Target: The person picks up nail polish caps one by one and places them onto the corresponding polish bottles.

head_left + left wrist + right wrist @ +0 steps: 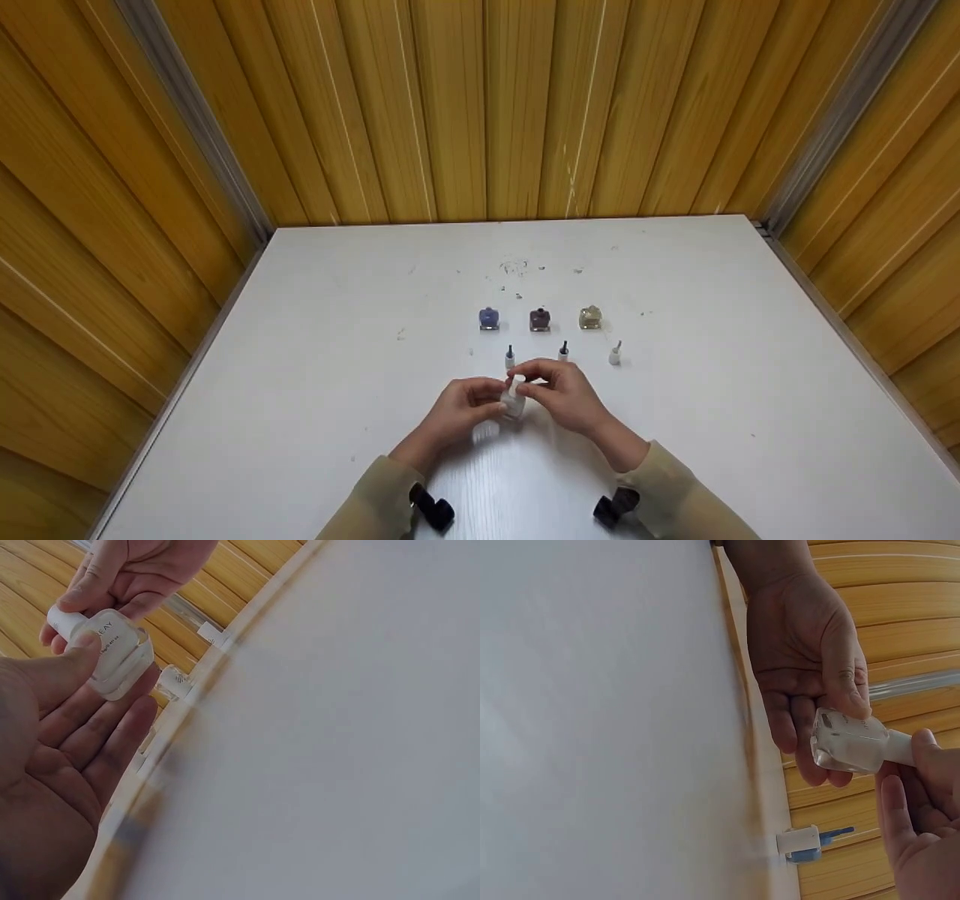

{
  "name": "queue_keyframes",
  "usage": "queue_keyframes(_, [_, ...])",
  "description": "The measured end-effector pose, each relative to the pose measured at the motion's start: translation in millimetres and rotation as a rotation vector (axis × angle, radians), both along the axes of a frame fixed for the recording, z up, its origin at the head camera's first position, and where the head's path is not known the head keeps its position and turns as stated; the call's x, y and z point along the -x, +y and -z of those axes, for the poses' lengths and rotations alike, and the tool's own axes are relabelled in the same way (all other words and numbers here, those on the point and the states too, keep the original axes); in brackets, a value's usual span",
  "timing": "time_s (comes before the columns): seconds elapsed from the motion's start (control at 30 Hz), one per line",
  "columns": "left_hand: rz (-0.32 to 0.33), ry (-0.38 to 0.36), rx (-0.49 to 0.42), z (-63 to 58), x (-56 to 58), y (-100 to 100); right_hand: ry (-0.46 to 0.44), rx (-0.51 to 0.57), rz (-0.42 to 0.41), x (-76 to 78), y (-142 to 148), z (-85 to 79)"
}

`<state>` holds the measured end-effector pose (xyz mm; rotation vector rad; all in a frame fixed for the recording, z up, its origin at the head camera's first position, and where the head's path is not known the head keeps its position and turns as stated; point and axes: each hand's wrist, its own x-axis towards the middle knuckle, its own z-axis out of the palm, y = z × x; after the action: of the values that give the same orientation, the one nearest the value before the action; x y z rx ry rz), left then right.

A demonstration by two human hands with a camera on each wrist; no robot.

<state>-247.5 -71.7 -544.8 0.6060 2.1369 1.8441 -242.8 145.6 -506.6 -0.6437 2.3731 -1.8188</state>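
Note:
A nail polish bottle with whitish polish [513, 407] is pinched between the thumb and fingers of my left hand [460, 409], just above the white table. Its white cap [901, 748] is on the bottle's neck. My right hand [566, 396] pinches that cap between thumb and fingers. In the left wrist view the bottle tilts, with dark lettering on its front and thick clear glass at the base. Beyond the hands stand a white cap with a dark brush [510, 357], a second such cap [564, 351], partly behind the right hand, and a cap with a pale brush [616, 354].
Farther back are three capless bottles in a row: blue [489, 319], dark purple [539, 320] and pale gold [590, 318]. Small dark specks mark the white table [337, 300] behind them. Yellow wood-look panels [450, 112] rise at the back and sides.

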Motion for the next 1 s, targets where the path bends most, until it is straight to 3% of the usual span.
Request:
queue_keyframes(0.3, [0.035,-0.006,-0.026,1.1,0.5,-1.4,0.0,0.009,-0.109,1.3,1.4,2.1])
queue_keyframes(0.6, [0.031,-0.031,-0.039,0.8,0.4,-1.6,-0.068,0.006,0.055,2.3,-1.1,1.5])
queue_keyframes(0.77, [0.017,-0.024,-0.024,1.9,1.3,-1.4,-0.028,0.004,-0.016,2.2,0.8,-0.4])
queue_keyframes(1.0, [0.045,-0.003,-0.02,2.5,2.0,-3.3,-0.012,0.042,-0.076,1.6,1.6,0.3])
